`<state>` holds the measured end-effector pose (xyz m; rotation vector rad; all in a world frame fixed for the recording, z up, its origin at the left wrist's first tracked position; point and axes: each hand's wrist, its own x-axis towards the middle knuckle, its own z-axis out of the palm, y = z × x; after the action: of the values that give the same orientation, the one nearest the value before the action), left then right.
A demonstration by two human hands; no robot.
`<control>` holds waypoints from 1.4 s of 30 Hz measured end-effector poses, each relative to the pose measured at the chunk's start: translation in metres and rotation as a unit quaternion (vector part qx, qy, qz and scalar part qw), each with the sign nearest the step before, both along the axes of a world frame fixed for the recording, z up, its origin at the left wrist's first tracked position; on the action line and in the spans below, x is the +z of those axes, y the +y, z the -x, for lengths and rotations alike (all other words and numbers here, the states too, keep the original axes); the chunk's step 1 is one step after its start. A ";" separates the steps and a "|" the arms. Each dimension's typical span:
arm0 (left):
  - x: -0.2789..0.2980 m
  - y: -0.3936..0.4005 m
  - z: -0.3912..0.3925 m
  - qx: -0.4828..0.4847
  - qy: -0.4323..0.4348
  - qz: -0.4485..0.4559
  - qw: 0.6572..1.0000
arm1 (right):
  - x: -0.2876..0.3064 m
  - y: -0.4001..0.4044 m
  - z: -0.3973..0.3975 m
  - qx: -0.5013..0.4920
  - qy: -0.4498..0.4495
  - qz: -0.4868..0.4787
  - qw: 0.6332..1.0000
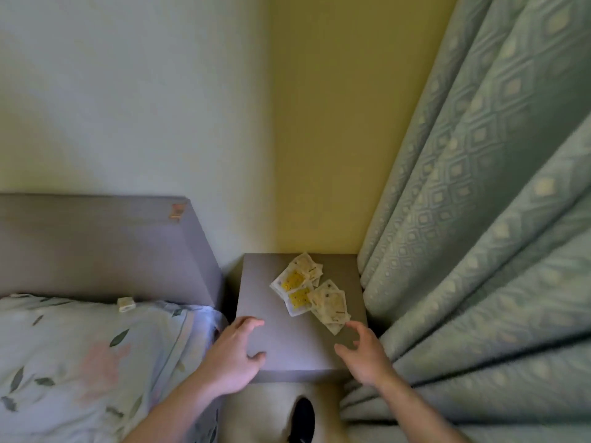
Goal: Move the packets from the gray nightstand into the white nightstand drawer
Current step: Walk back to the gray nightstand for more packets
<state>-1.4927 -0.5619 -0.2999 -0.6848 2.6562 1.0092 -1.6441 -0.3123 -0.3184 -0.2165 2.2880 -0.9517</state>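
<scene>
One gray nightstand (271, 314), two hands – left (233, 359), right (364, 356), overlapping packets (307, 290), count unclear

The gray nightstand (271, 334) has a plain, flat grey top. On it the packets (308, 292) are pale cream, two showing yellow squares with dark dots. Right of the nightstand the curtain (479, 203) is muted green with a cream diamond pattern. Left of it, the headboard (96, 244) is grey, the pillow (80, 362) white with green leaves and pink blotches. Behind it, the wall (319, 123) is yellow.
</scene>
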 end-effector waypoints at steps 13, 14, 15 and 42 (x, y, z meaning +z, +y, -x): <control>-0.214 -0.043 0.189 0.002 -0.035 0.032 0.999 | -0.189 -0.080 0.142 -0.048 0.004 -0.110 0.993; -0.231 -0.043 0.197 -0.002 -0.035 0.046 0.998 | -0.206 -0.082 0.146 -0.054 0.003 -0.126 0.991; -0.248 -0.043 0.205 -0.005 -0.027 0.054 0.998 | -0.222 -0.085 0.151 -0.062 0.006 -0.136 0.989; -0.329 -0.114 0.238 0.072 0.015 -0.031 0.997 | -0.285 -0.080 0.168 -0.202 -0.110 -0.035 0.973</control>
<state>-1.7302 -0.6760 -0.6292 -0.8628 2.6201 1.1437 -1.8116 -0.3921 -0.6033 0.3828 2.1907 -1.0318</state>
